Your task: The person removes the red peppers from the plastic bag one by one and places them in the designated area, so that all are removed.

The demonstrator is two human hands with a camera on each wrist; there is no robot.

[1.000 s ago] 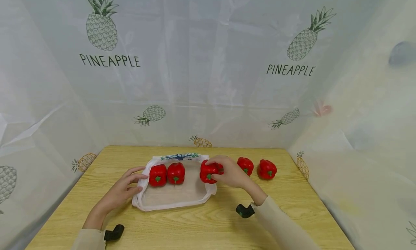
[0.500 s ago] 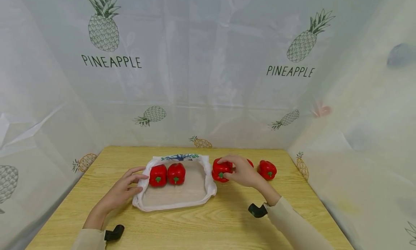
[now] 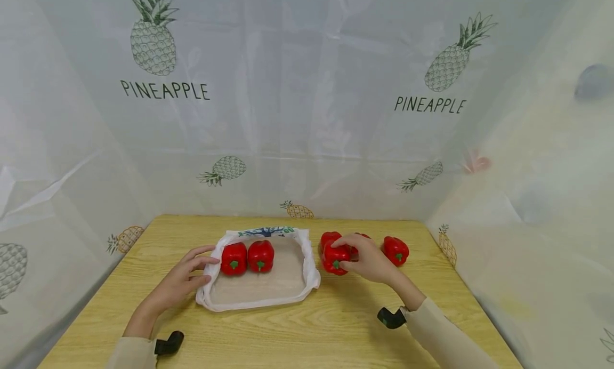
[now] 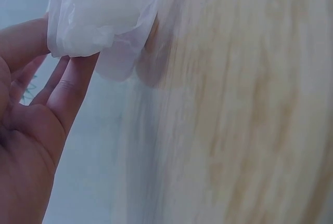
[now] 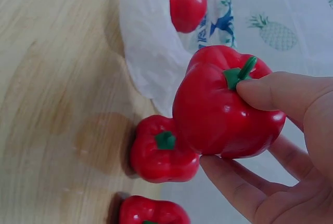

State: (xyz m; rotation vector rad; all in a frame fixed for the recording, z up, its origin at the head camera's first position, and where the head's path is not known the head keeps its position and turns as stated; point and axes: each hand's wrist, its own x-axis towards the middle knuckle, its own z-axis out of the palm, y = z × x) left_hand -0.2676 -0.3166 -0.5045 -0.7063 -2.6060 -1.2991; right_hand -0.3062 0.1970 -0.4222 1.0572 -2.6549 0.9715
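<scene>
A white bag [image 3: 313,278] with a blue tree print lies with its mouth up and its rim rolled out. Two red bell peppers [image 3: 261,256] sit side by side in its left part. My left hand [image 3: 179,275] holds the bag's left rim, the fingertips partly hidden behind the white material in the left wrist view. To the right of the bag, my right hand [image 3: 369,257] grips another red bell pepper [image 5: 223,104], thumb by its green stem and fingers beneath. Just behind it is a bell pepper [image 3: 330,236], also seen below the held one in the right wrist view.
Farther right on the wooden table [image 3: 249,337] are a bell pepper [image 3: 363,235] partly hidden by my right hand and one more bell pepper [image 3: 395,250]. A pineapple-print curtain [image 3: 307,118] surrounds the table's back and sides.
My right hand has carried the gripped bell pepper rightward, from over the bag's right rim to in front of the peppers on the table. The left hand has stayed at the bag.
</scene>
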